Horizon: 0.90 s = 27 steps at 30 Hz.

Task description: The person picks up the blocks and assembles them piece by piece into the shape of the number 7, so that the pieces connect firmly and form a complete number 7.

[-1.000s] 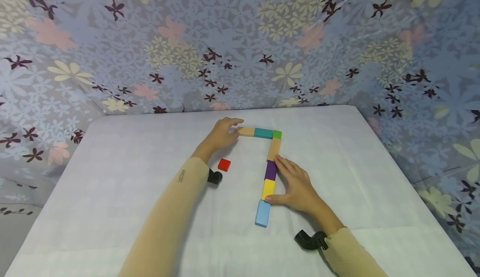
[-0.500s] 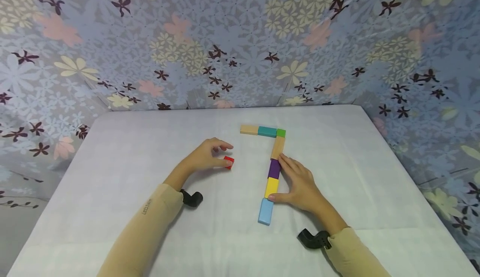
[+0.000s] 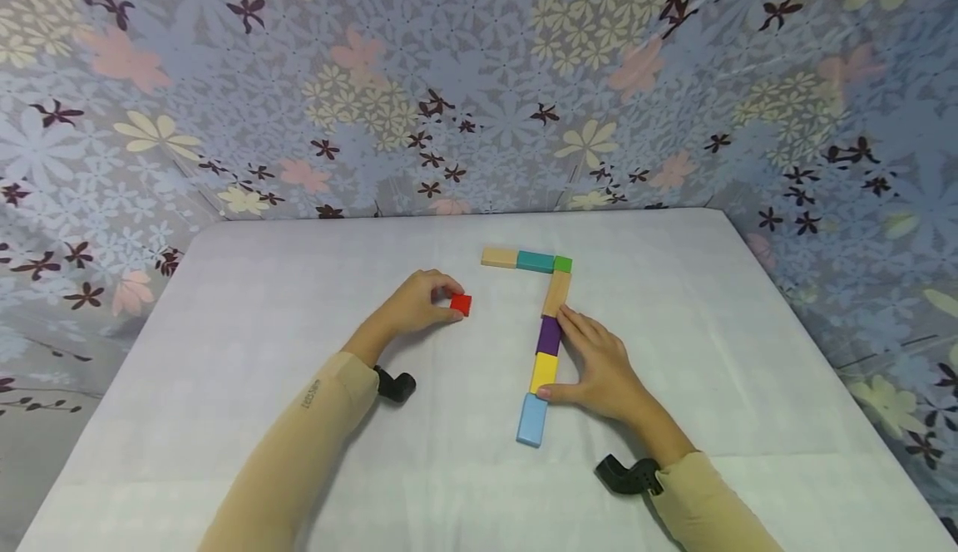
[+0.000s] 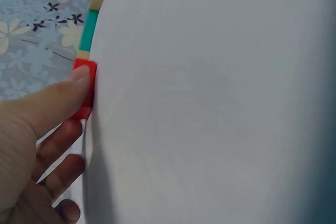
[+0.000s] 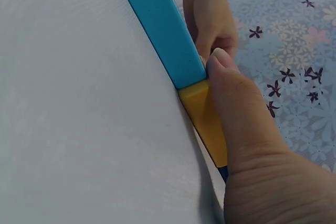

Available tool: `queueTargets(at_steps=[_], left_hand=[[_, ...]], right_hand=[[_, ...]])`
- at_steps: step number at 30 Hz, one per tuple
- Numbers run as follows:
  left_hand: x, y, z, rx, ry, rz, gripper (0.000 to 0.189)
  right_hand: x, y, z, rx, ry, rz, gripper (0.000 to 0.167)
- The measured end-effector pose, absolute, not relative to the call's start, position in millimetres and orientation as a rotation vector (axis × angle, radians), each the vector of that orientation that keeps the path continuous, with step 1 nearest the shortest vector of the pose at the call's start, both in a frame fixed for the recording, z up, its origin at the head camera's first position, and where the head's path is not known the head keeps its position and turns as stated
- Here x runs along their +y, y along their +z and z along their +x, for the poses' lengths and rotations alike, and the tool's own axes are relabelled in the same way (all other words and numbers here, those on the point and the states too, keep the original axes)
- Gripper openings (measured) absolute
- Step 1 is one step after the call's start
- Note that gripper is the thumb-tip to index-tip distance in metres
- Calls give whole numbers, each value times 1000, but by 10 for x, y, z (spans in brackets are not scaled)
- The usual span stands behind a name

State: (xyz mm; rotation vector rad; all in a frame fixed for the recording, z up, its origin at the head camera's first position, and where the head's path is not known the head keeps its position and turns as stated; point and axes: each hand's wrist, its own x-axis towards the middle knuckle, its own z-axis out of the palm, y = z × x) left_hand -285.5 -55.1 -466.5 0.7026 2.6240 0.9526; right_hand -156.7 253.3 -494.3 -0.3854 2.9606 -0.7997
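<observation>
In the head view, my left hand [image 3: 417,306] pinches a small red block [image 3: 462,305] between thumb and fingers, left of the line of blocks. The left wrist view shows the thumb on top of that red block [image 4: 84,112]. My right hand [image 3: 601,367] lies along the right side of the line, its fingertips touching near where a wooden block [image 3: 556,293] meets a purple block [image 3: 550,336]. Its thumb rests by the joint of the yellow block [image 3: 544,373] and the light blue block [image 3: 532,421]; the right wrist view shows this thumb [image 5: 244,114] close up.
A green block [image 3: 563,264] forms the corner at the far end. From it a teal block [image 3: 535,262] and a second wooden block [image 3: 499,258] run leftward. Everything lies on a white-covered table [image 3: 674,286], with a flowered cloth [image 3: 479,78] behind.
My left hand has come back from the left end of the far row and taken hold of the red block, shifting it slightly away from me. The right hand stays in place.
</observation>
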Motion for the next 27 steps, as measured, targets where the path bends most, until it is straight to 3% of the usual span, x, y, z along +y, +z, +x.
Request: queueTargets(at_steps=[13,27], left_hand=[[-329,-4655,-3248,2836,914,413,38],[-159,-4686,-3343,2855,900,440,44]], right_hand=[[2484,-4942,-1542,2955,-812,-370,125],[2467,-4950,-1541,2956,-803,-369,126]])
